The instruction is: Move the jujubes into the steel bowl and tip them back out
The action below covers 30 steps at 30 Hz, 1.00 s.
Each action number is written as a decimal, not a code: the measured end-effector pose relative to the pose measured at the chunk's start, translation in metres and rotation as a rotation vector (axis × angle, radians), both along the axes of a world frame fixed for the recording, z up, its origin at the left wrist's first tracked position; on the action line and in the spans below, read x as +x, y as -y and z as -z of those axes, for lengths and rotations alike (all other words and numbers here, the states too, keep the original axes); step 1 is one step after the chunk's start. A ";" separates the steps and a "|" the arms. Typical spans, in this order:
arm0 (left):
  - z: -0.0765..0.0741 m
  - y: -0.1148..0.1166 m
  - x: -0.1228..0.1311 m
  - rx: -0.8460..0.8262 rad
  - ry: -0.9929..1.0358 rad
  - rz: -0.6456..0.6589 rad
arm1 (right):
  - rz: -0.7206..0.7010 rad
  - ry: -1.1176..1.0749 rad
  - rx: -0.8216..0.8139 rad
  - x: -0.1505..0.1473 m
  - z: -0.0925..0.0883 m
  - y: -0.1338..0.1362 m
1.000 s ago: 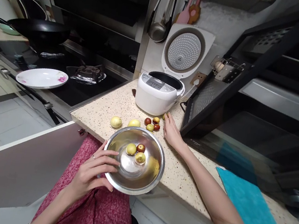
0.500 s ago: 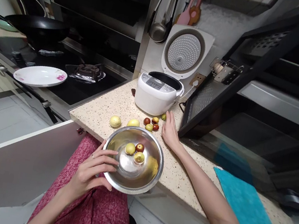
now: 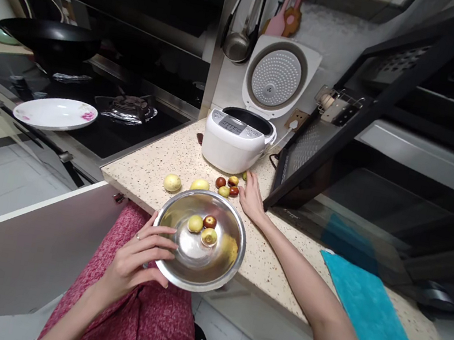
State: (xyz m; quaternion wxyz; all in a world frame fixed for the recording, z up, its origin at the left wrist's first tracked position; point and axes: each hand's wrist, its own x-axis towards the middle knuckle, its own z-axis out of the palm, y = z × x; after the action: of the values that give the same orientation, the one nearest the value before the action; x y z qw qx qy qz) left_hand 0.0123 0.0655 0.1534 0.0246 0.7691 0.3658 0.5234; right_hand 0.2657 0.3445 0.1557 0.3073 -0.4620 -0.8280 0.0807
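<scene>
My left hand [image 3: 136, 259] grips a steel bowl [image 3: 237, 257] by its left rim, fingers inside and thumb below. The bowl is tilted toward me at the counter's edge. In it lie two yellow-green jujubes [image 3: 195, 223] and a red-brown jujube [image 3: 209, 222]. My right hand [image 3: 253, 203] rests on the counter with its fingers stretched out, right beside several loose jujubes [image 3: 224, 191]. Its fingertips are close to a green jujube [image 3: 245, 175], partly hidden by them. Two pale yellow fruits [image 3: 172, 183] sit behind the bowl.
A white rice cooker [image 3: 233, 147] with its lid up stands behind the jujubes. A dark appliance [image 3: 379, 203] bounds the right, with a turquoise cloth [image 3: 367, 306] before it. On the left are a plate [image 3: 56, 114], a wok [image 3: 50, 39] and an open cabinet door [image 3: 15, 250].
My right hand has shifted slightly left, nearer the loose jujubes. My left hand still holds the bowl in the same way. The whole view has moved a little.
</scene>
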 end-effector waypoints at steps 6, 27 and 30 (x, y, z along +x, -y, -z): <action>0.000 0.001 0.001 0.007 -0.008 -0.002 | 0.013 -0.033 0.047 0.001 0.003 -0.003; 0.002 0.001 0.001 -0.017 -0.014 -0.002 | -0.114 -0.010 0.010 0.006 -0.053 0.034; 0.002 0.001 0.001 -0.026 -0.003 -0.002 | -0.321 -0.127 0.021 -0.003 -0.081 0.064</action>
State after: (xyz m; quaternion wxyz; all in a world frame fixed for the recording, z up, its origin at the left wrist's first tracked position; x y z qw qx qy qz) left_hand 0.0136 0.0642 0.1517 0.0334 0.7693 0.3732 0.5175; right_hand 0.2623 0.2804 0.2365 0.3472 -0.3143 -0.8709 0.1490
